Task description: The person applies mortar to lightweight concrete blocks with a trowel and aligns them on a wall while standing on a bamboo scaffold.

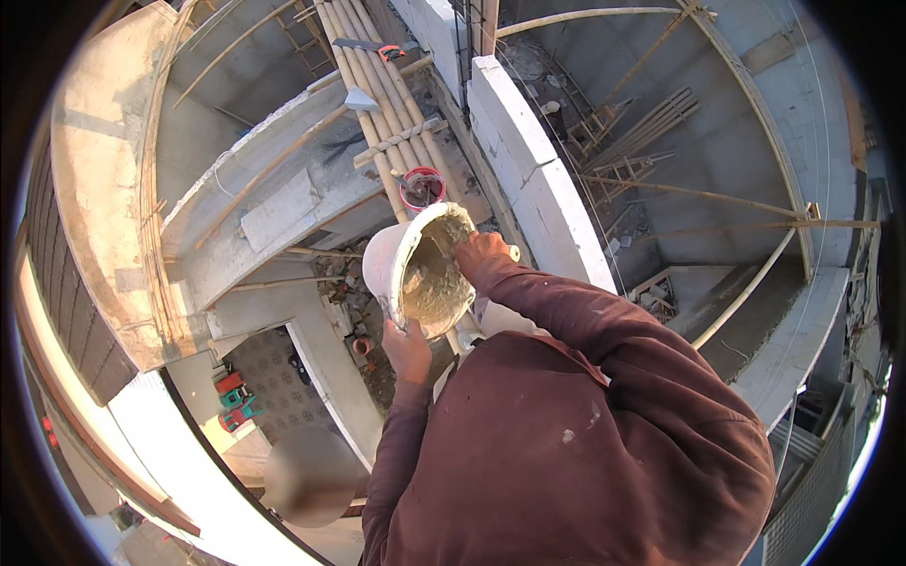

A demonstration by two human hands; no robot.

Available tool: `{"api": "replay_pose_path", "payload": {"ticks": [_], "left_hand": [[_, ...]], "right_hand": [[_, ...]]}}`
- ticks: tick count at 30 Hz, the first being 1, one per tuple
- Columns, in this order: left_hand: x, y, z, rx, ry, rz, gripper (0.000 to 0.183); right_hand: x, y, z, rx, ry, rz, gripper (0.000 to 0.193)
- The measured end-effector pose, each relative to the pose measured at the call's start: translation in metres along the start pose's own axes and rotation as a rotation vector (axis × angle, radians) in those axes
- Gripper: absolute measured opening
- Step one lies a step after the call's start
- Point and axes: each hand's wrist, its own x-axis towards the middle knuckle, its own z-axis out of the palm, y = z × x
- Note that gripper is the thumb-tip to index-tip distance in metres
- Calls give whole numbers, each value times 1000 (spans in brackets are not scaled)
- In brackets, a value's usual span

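Note:
A white bucket [384,267] is tipped toward me, its mouth facing right. Grey wet mortar [436,294] coats its inside and lies along the lower wall. My left hand [407,351] grips the bucket's near rim, thumb at the edge. At the far right of the mouth, my right hand [483,255] is closed round a trowel, whose pale handle end [514,253] pokes out of the fist. The blade is hard to make out against the mortar. Just beyond the bucket stands a red pail [422,188] with dark contents.
Bamboo poles [382,113] form a narrow walkway ahead, carrying a handsaw [370,47] and a pale triangular blade [360,100]. A white block wall [538,179] runs along the right. Rooms with rubble lie far below on both sides. Stools [238,412] stand on the lower left floor.

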Motion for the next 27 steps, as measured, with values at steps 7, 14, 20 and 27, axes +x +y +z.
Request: {"api": "replay_pose_path", "payload": {"ticks": [7, 14, 20, 27], "left_hand": [[78, 40, 20, 38, -127, 144, 27], [126, 75, 52, 84, -296, 234, 30], [169, 74, 86, -191, -383, 22, 31], [233, 32, 109, -352, -592, -135, 32]], "right_hand": [[38, 45, 0, 200, -187, 25, 23], [46, 82, -9, 368, 149, -59, 31], [35, 120, 0, 573, 256, 51, 40], [6, 146, 21, 746, 319, 307, 43]]}}
